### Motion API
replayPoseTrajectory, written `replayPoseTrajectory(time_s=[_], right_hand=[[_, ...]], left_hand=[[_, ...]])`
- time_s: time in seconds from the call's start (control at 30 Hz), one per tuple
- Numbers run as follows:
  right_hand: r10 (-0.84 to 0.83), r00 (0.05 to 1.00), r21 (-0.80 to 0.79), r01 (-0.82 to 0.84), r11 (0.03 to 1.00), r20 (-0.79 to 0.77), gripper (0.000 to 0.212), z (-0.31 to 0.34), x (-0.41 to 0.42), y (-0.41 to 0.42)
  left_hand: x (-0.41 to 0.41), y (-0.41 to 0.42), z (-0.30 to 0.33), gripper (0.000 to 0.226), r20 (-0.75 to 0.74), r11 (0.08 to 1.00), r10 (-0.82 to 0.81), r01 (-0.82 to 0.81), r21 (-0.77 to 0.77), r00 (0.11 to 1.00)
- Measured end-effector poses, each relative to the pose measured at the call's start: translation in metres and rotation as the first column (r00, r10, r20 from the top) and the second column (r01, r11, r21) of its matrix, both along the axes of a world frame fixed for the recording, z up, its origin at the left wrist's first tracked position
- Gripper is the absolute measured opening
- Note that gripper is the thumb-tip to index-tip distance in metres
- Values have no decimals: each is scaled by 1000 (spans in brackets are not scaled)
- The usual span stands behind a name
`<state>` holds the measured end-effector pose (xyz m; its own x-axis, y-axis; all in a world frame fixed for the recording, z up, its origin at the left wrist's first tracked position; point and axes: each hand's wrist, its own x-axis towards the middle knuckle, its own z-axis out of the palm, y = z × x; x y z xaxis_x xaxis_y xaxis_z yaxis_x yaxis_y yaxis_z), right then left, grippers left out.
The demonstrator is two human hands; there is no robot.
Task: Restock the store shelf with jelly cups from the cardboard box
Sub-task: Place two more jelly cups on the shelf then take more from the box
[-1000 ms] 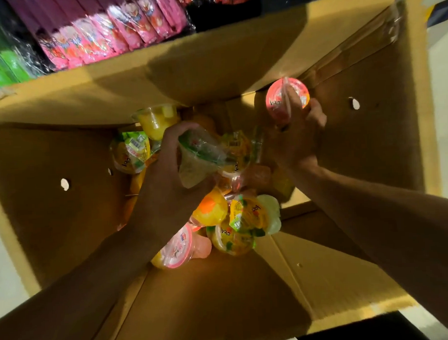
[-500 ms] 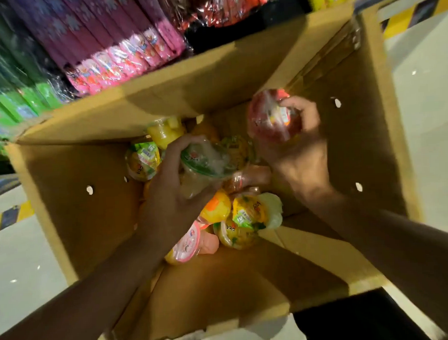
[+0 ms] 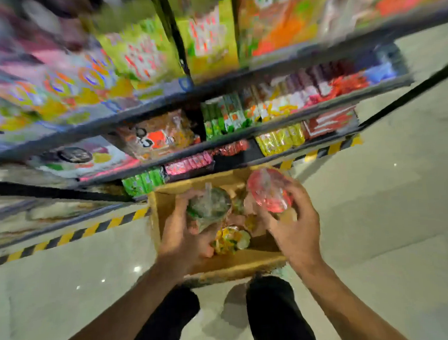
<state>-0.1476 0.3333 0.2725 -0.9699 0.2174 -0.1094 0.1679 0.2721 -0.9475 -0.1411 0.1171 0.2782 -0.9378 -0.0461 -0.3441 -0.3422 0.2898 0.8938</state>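
Left hand point(image 3: 181, 238) is gripping a green-lidded jelly cup point(image 3: 209, 205), right hand point(image 3: 296, 228) a red-lidded jelly cup point(image 3: 269, 193), fingers curled around each, above the cardboard box point(image 3: 237, 265). More cups are lying inside; shelf point(image 3: 216, 140) placement probably pending, view blurry.

Jelly cups point(image 3: 231, 240) in open cardboard box point(image 3: 237, 265)

Jelly cup in each hand point(image 3: 185, 238) above cardboard box point(image 3: 237, 265)

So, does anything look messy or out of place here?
Only the jelly cups, which lie jumbled on their sides in the cardboard box. Nothing looks spilled or torn, though the shelves are blurred.
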Motion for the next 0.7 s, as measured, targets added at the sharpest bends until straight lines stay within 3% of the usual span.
replayPoseTrajectory(time_s=[0.2, 0.33, 0.43, 0.7], right_hand=[[136, 966, -113, -164, 980, -221, 60, 192, -14, 11], [328, 866, 67, -328, 942, -378, 50, 291, -27, 9], [407, 798, 131, -392, 911, -444, 53, 340, -39, 0], [528, 633, 192, -522, 831, -567, 55, 442, -85, -30]], left_hand=[[-2, -9, 184, 61, -265, 999, 29, -20, 35, 964], [-4, -26, 279, 57, -422, 999, 48, -37, 34, 905], [-4, -34, 330, 52, -452, 992, 113, -76, 100, 885], [0, -69, 436, 61, -637, 981, 91, -179, -75, 766]])
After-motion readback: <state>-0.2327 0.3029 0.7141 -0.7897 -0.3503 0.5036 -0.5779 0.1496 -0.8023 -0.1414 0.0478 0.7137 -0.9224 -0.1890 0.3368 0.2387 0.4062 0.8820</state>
